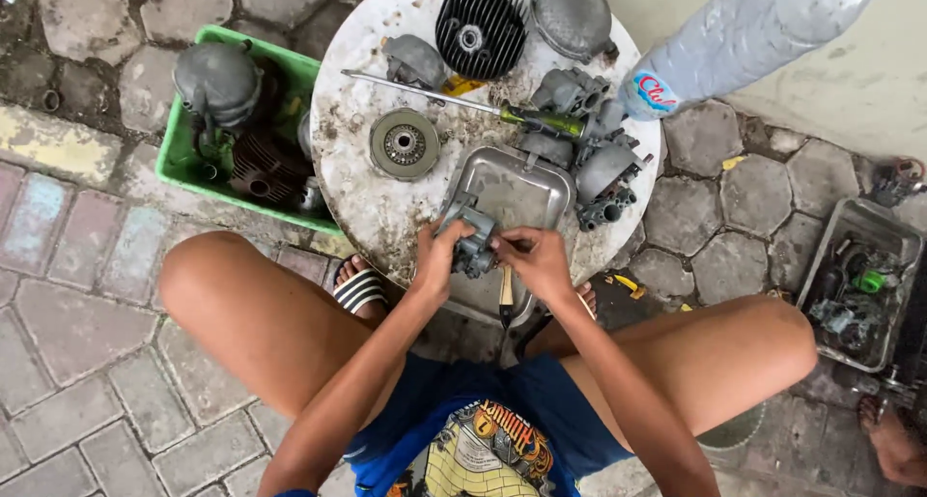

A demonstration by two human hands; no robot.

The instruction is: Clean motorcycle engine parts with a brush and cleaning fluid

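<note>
Hands meet at the counter's (357, 183) near edge: left hand (439, 255) and right hand (536, 257) both grip a grey carburettor (473, 244) between them, over a metal tray (512, 183). Screwdriver (454, 101) lies crosswise beyond, well apart.

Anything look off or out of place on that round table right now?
The clear plastic bottle lies tilted over the round table's far right edge, mostly overhanging. The tabletop is stained and chipped. Both the left hand and right hand hold a small grey metal part.
</note>
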